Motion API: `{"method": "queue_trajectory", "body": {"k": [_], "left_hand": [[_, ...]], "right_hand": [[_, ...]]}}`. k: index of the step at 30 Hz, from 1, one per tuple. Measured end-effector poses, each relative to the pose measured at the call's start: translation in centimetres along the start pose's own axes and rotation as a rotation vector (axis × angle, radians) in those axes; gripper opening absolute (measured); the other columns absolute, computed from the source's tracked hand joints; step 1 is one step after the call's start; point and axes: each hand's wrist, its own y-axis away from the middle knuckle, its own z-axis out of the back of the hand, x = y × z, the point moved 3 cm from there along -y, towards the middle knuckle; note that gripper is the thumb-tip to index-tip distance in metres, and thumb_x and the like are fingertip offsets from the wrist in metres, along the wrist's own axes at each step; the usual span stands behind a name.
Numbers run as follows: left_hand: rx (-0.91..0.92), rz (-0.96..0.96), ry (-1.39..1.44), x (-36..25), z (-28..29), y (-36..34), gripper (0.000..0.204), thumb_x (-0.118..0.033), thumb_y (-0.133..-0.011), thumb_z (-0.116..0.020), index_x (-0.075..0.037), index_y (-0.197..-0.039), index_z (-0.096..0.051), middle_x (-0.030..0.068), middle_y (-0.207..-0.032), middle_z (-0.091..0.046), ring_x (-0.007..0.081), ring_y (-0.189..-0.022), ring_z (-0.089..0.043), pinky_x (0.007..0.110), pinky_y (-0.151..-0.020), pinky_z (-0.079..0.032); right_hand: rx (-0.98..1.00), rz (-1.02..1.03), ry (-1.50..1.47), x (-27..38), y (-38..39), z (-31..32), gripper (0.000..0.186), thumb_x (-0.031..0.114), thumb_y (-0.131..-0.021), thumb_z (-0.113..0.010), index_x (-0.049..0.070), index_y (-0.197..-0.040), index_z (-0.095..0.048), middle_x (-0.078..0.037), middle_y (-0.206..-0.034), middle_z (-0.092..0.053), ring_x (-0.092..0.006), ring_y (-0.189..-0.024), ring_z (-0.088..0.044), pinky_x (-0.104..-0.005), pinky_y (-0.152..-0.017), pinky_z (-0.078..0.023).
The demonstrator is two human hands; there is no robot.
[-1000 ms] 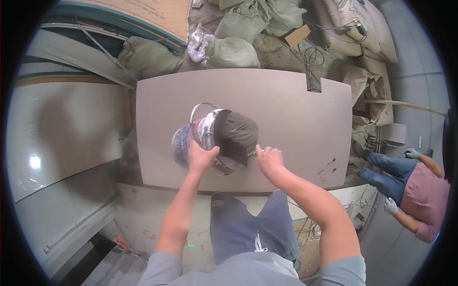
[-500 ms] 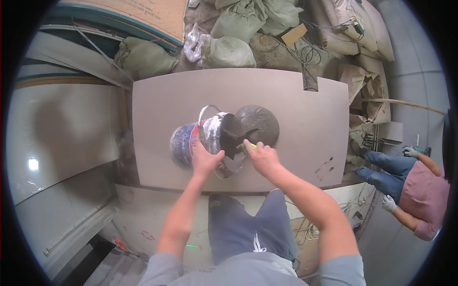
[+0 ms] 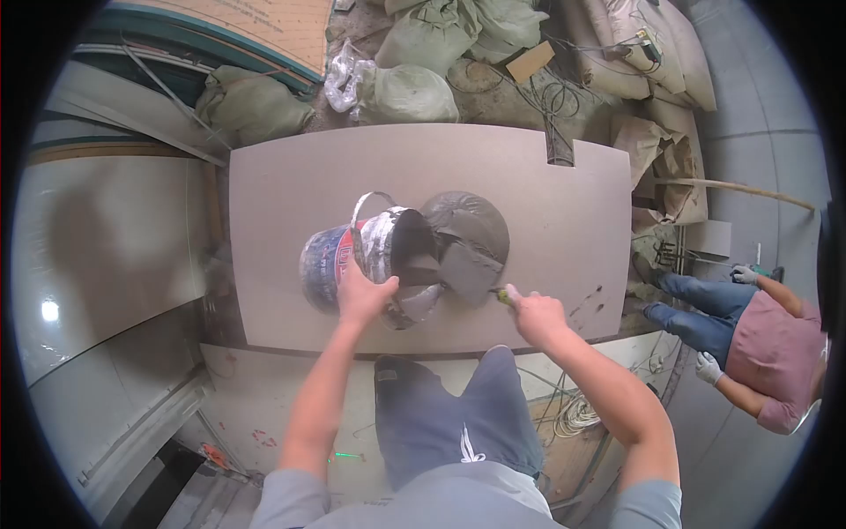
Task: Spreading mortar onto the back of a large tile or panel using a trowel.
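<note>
A blue, red and white bucket (image 3: pixel 328 257), smeared with grey, lies tipped on its side with its mouth to the right. My left hand (image 3: pixel 364 297) is closed on its near side by the rim, and its handle stands up over the far side. Beside the mouth, a round heap of wet grey mortar (image 3: pixel 465 214) sits on the board (image 3: pixel 568 220). My right hand (image 3: pixel 539 316) is wrapped round the green handle of a trowel (image 3: pixel 471 270). The mortar-coated blade rests against the near part of the heap; its exact edge is hard to make out.
Filled sacks (image 3: pixel 407 93) and loose cables (image 3: pixel 557 99) lie beyond the board, which has a notch in its far edge. At the right stands a person in a pink shirt (image 3: pixel 775 357) and gloves, near torn paper bags (image 3: pixel 674 159). A pale panel (image 3: pixel 132 256) is at the left.
My right hand has drawn back to the right and nearer me with the trowel, whose blade now shows against the mortar outside the bucket. The left hand keeps its hold on the bucket.
</note>
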Motion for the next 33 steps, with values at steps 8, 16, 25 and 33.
{"method": "queue_trajectory", "body": {"k": [8, 16, 25, 33], "left_hand": [[0.015, -0.051, 0.099, 1.5, -0.6, -1.3, 0.096, -0.029, -0.066, -0.085, 0.005, -0.143, -0.038, 0.0266, -0.130, -0.059, 0.0382, -0.123, -0.057, 0.043, -0.105, -0.044], [0.032, -0.052, 0.218, 3.4, 1.3, -1.2, 0.090, -0.026, -0.066, -0.086, 0.006, -0.139, -0.043, 0.0252, -0.131, -0.059, 0.0363, -0.121, -0.058, 0.042, -0.104, -0.045], [-0.031, -0.008, 0.367, 10.4, 6.7, -1.6, 0.079, -0.019, -0.068, -0.089, 0.003, -0.132, -0.048, 0.0124, -0.117, -0.061, 0.0231, -0.106, -0.060, 0.037, -0.094, -0.049], [-0.055, 0.290, 0.514, 21.9, 12.8, -0.5, 0.064, -0.010, -0.071, -0.080, 0.003, -0.126, -0.050, 0.0101, -0.112, -0.059, 0.0220, -0.101, -0.061, 0.037, -0.091, -0.049]], "right_hand": [[-0.175, 0.219, -0.018, 11.0, -10.2, -1.5, 0.050, 0.016, -0.090, -0.056, 0.010, -0.140, -0.050, -0.014, -0.090, -0.069, -0.0286, -0.084, -0.071, -0.0423, -0.066, -0.057], [-0.089, -0.007, 0.097, 5.0, -5.9, 0.2, 0.031, 0.015, -0.091, -0.056, 0.007, -0.121, -0.058, -0.014, -0.091, -0.070, -0.0291, -0.084, -0.072, -0.0398, -0.066, -0.058], [0.314, -0.318, -0.986, -4.9, 4.2, 2.0, 0.040, 0.033, -0.094, -0.068, 0.001, -0.118, -0.061, -0.010, -0.084, -0.067, -0.0170, -0.068, -0.065, -0.0333, -0.058, -0.053], [0.267, -0.345, -1.874, 0.9, -2.7, -6.5, 0.019, 0.024, -0.097, -0.064, 0.007, -0.101, -0.057, -0.003, -0.079, -0.057, -0.0115, -0.061, -0.054, -0.0260, -0.054, -0.046]]}}
